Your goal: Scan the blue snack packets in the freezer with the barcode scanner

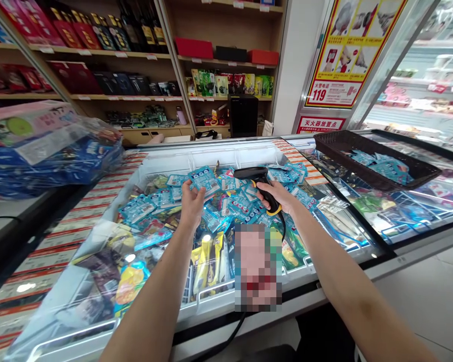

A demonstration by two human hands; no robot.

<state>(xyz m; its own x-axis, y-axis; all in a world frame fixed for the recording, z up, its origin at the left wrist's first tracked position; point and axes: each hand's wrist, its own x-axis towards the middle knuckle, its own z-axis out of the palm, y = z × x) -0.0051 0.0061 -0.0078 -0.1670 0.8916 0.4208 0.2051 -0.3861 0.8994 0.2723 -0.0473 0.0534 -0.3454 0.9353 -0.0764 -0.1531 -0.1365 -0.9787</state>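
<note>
My left hand grips a blue packet by its near edge, thumb and fingers closed on it. In my right hand is a black and yellow barcode scanner, its head pointing left toward the packet. The scanner's cable hangs down from its handle. Many similar blue packets lie spread and overlapping around both hands, on the chest freezer's glass top. Wrapped ice creams show through the glass below my hands.
A dark brown basket with more blue packets stands on the freezer at right. Plastic-wrapped boxes are stacked at left. Shelves of goods rise behind, with a black device before them. A blurred patch covers the near middle.
</note>
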